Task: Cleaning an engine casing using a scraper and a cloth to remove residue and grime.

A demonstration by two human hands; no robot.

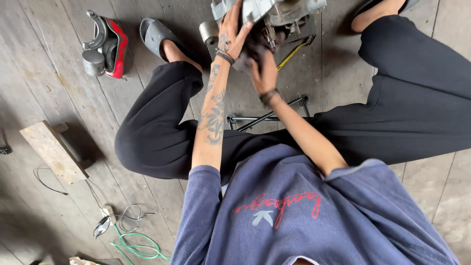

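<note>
- Up at the top edge of the view, the left hand (pixel 234 30) lies flat with fingers spread on the side of a grey metal engine block (pixel 267 11), pressing on it rather than closing round any part.
- Just beside it, the right hand (pixel 264 68) is closed on a dark rag (pixel 255 45) bunched against the underside of the engine.
- Both wrists wear dark bands; the left forearm carries tattoos.
- Under the engine, on the plank floor (pixel 54 68), lies a yellow-handled tool (pixel 294 50).
- Between the person's knees, nearer the body, sits a dark metal rod frame (pixel 267 115).
- The person squats in black trousers and a blue shirt, a grey sandal (pixel 158 33) on one foot left of the engine.
- Well apart to the left stand a red and grey machine part (pixel 105 45) and a wooden block (pixel 54 152).
- Near the bottom edge, a green hose (pixel 135 245) and loose wires lie on the floor.
</note>
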